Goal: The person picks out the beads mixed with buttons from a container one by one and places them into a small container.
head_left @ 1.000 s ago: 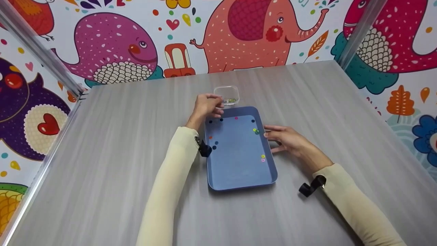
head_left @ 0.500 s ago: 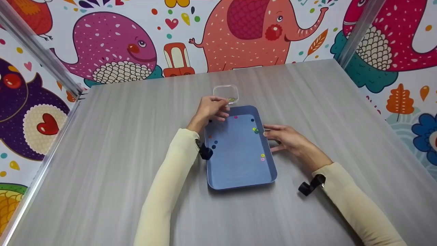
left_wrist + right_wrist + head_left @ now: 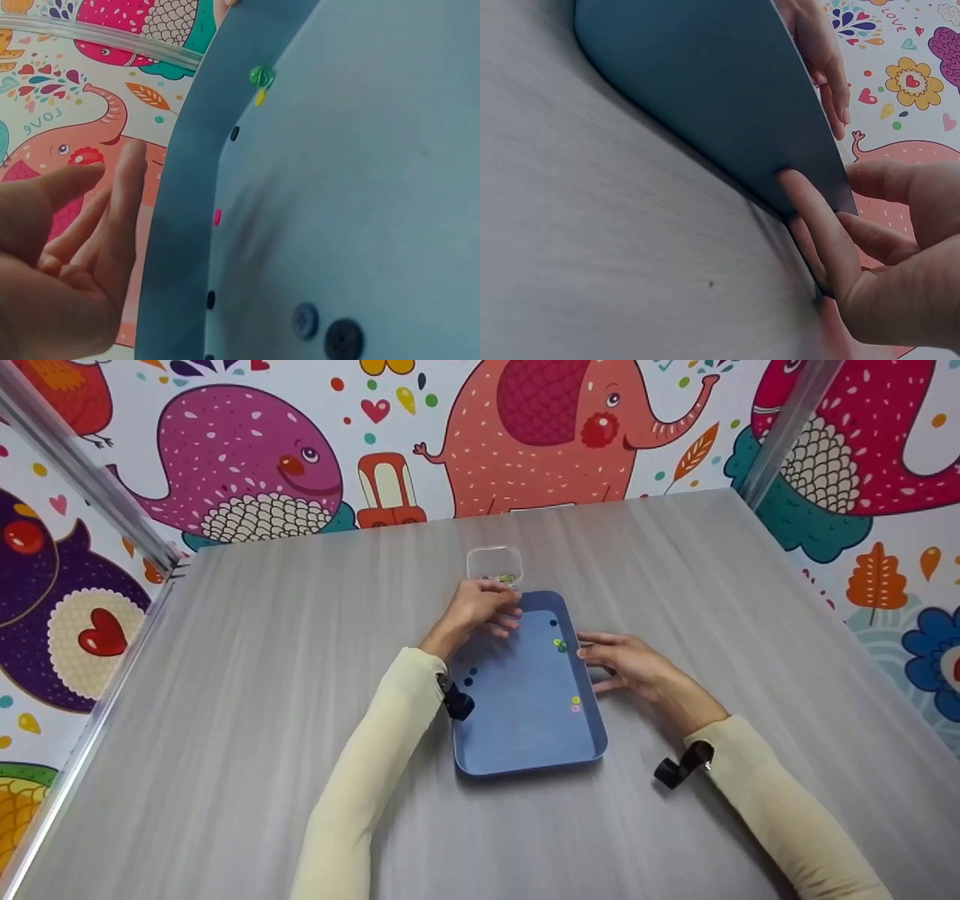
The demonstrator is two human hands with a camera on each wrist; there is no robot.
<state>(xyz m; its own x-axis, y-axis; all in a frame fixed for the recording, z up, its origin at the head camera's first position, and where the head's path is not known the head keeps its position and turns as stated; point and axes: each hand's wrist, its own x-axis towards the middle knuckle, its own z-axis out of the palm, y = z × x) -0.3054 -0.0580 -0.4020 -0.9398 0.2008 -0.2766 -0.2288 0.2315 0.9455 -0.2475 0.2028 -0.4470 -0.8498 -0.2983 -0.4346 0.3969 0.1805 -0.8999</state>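
Small coloured buttons lie in a blue tray (image 3: pixel 532 757). Among them are a dark button (image 3: pixel 345 339), a blue-grey button (image 3: pixel 305 321), a pink button (image 3: pixel 217 217) and a green one (image 3: pixel 261 76) beside a yellow one. My left hand (image 3: pixel 484 607) hovers over the tray's far end, with thumb and fingers apart and nothing between them; it hides some buttons from the head view. Just beyond it sits a clear plastic container (image 3: pixel 495 561) with small coloured pieces inside. My right hand (image 3: pixel 637 667) touches the tray's right wall and rim with mostly straight fingers (image 3: pixel 810 206).
Under the tray is a grey wood-grain table (image 3: pixel 262 660). Printed panels with cartoon animals (image 3: pixel 555 435) stand along its back and sides, with metal posts (image 3: pixel 97 472) at the corners. Black straps (image 3: pixel 682 769) hang at both wrists.
From beside the clear container, my left hand has moved right and slightly nearer over the tray. My right hand stays at the tray's right wall. The tray has hardly moved.
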